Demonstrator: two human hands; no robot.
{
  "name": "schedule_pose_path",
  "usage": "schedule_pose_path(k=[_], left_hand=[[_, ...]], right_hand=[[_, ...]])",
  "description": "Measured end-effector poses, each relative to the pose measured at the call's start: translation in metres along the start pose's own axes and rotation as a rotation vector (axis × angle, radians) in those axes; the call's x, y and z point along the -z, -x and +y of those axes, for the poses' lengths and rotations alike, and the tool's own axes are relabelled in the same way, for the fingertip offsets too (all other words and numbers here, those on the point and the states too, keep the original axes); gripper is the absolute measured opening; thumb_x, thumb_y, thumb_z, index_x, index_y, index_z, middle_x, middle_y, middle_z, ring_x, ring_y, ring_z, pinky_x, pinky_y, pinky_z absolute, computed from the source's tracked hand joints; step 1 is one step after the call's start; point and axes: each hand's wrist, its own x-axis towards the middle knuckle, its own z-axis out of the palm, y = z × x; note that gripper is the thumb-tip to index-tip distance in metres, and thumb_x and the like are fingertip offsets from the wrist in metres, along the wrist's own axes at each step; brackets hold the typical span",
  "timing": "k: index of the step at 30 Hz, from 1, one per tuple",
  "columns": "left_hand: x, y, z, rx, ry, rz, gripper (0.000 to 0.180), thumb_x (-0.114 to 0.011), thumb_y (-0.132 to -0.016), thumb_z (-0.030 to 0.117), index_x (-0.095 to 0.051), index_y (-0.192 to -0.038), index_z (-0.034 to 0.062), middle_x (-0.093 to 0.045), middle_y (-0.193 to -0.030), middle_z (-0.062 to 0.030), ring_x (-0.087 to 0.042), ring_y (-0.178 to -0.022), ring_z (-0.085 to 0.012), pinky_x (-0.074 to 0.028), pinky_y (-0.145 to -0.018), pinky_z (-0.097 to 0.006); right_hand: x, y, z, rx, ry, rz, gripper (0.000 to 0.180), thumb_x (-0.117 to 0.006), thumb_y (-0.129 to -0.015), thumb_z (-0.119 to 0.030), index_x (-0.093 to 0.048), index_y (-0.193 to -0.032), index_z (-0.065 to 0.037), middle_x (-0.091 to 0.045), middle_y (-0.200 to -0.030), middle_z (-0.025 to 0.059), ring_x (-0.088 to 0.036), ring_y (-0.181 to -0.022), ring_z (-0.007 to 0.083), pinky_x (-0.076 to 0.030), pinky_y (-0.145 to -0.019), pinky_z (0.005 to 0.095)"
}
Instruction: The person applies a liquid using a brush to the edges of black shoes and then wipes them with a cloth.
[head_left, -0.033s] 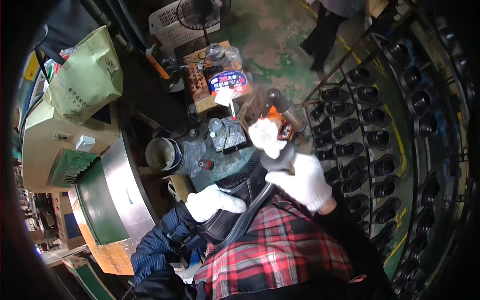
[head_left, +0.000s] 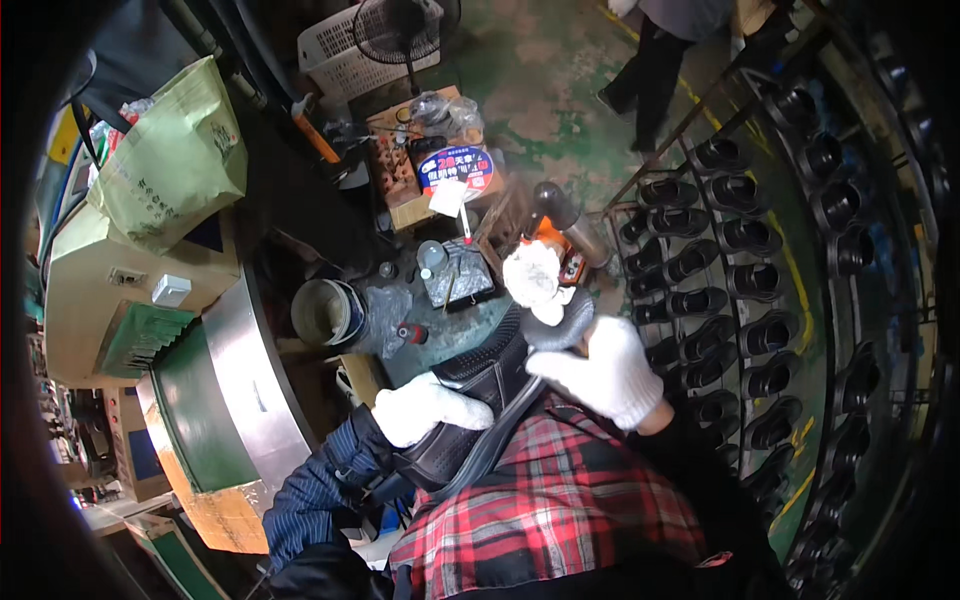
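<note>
My left hand (head_left: 430,408), in a white glove, is closed around the side of a black shoe (head_left: 460,450) with perforated panels. The shoe lies slanted against my red plaid apron (head_left: 560,490). To its right, my white-gloved right hand (head_left: 605,375) is closed on a grey, rounded, brush-like thing (head_left: 555,322), close to the upper end of the shoe. Whether the two touch is hard to see. Just beyond the grey thing sits a crumpled white cloth (head_left: 533,272).
Racks of black shoes (head_left: 750,235) stand at right. On the left are a metal-edged machine (head_left: 240,370) and a green bag (head_left: 175,160). A bucket (head_left: 325,310), a red-capped bottle (head_left: 411,332), a box (head_left: 410,205) and a fan (head_left: 405,30) lie ahead. Another person's legs (head_left: 650,75) show at top.
My right hand and the grey brush-like thing have shifted slightly left and down, the thing turning a little. The left hand and shoe hardly move. The other person has moved slightly.
</note>
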Motion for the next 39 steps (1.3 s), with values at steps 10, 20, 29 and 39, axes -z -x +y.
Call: schedule_pose_path(k=[10,20,29,39], left_hand=[[0.004,-0.005,0.001,0.137,-0.025,0.006,0.051,-0.071,-0.082,0.004,-0.057,-0.132,0.0038,-0.065,-0.120,-0.0057,-0.060,-0.106,-0.0151,-0.044,-0.098,-0.031],[-0.001,-0.018,0.006,0.127,0.117,-0.052,0.068,-0.068,-0.076,-0.009,-0.047,-0.139,0.0038,-0.056,-0.135,-0.0092,-0.052,-0.123,-0.0214,-0.040,-0.106,-0.037],[-0.005,-0.023,0.008,-0.062,-0.061,-0.075,0.051,-0.067,-0.083,-0.001,-0.055,-0.132,0.0020,-0.059,-0.131,-0.0077,-0.054,-0.119,-0.0172,-0.042,-0.102,-0.033],[0.005,-0.036,0.000,0.047,-0.009,-0.069,0.046,-0.070,-0.082,-0.002,-0.059,-0.127,0.0011,-0.067,-0.116,-0.0075,-0.062,-0.104,-0.0138,-0.048,-0.096,-0.032]], right_hand=[[-0.007,0.007,0.000,0.020,0.225,-0.078,0.032,-0.076,-0.075,-0.040,-0.067,-0.083,-0.010,-0.065,-0.069,0.0122,-0.066,-0.064,0.0317,-0.051,-0.058,0.0401],[-0.004,0.014,-0.003,-0.128,0.069,0.090,0.033,-0.074,-0.082,-0.036,-0.063,-0.090,-0.006,-0.066,-0.073,0.0152,-0.065,-0.067,0.0362,-0.051,-0.059,0.0415],[-0.017,0.034,0.001,-0.092,0.253,0.075,0.032,-0.073,-0.082,-0.037,-0.059,-0.084,-0.008,-0.062,-0.064,0.0151,-0.064,-0.059,0.0359,-0.050,-0.052,0.0434],[-0.005,0.022,0.019,-0.212,0.207,0.255,0.033,-0.071,-0.084,-0.036,-0.058,-0.078,-0.006,-0.060,-0.062,0.0166,-0.063,-0.059,0.0370,-0.048,-0.051,0.0446]])
